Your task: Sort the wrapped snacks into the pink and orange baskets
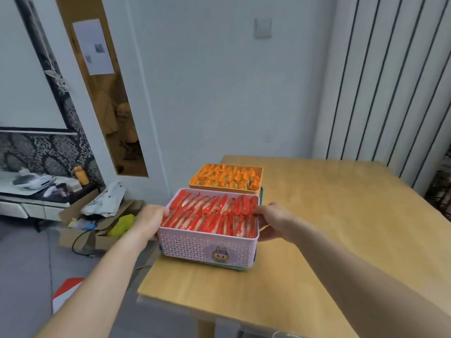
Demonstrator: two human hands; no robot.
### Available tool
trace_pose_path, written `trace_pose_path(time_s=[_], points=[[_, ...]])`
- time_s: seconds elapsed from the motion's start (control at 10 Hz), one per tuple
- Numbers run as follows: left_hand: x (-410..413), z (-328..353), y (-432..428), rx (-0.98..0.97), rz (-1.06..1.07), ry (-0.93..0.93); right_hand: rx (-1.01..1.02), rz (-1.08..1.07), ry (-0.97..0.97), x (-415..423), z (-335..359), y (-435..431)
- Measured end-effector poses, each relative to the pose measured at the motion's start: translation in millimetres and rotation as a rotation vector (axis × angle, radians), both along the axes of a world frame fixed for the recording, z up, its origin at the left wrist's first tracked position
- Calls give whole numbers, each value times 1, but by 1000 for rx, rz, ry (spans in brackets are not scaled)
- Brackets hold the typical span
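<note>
Sorting looks done: both baskets full, near table (317,228) edge.
L hand (151,220) & R hand (273,218) grip pink basket (207,247) by its sides, red snacks (212,215) inside; orange basket (224,187) w/ orange snacks (227,176) just behind. Next prob. needs a level, two-handed lift.

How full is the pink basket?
Full: red-wrapped snacks pack the pink basket in two rows up to its rim, hiding its floor. The left hand and right hand grip its sides.
</note>
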State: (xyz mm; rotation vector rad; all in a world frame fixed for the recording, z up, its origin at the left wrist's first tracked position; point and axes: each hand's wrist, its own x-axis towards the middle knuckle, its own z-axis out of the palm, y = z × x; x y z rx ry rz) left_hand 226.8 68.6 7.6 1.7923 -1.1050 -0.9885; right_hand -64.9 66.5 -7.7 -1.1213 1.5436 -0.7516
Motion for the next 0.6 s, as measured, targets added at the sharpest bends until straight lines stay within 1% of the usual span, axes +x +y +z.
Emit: trace_pose_path(time_s=[0.1, 0.2, 0.3, 0.4, 0.5, 0.6], points=[[15, -15, -24, 3, 20, 40, 9, -14, 11, 12, -9, -16], [13, -20, -32, 14, 1, 44, 19, -25, 19, 17, -12, -28], [5, -19, -34, 10, -24, 42, 9, -22, 71, 16, -12, -32], [4, -22, -39, 12, -73, -14, 12, 56, 177, 12, -10, -31], [-5, -20, -38, -46, -119, -340, -53, 100, 439, 7, -4, -32], [-27, -6, -33, -192, -127, -669, -280, 27, 779, 2, 12, -30]])
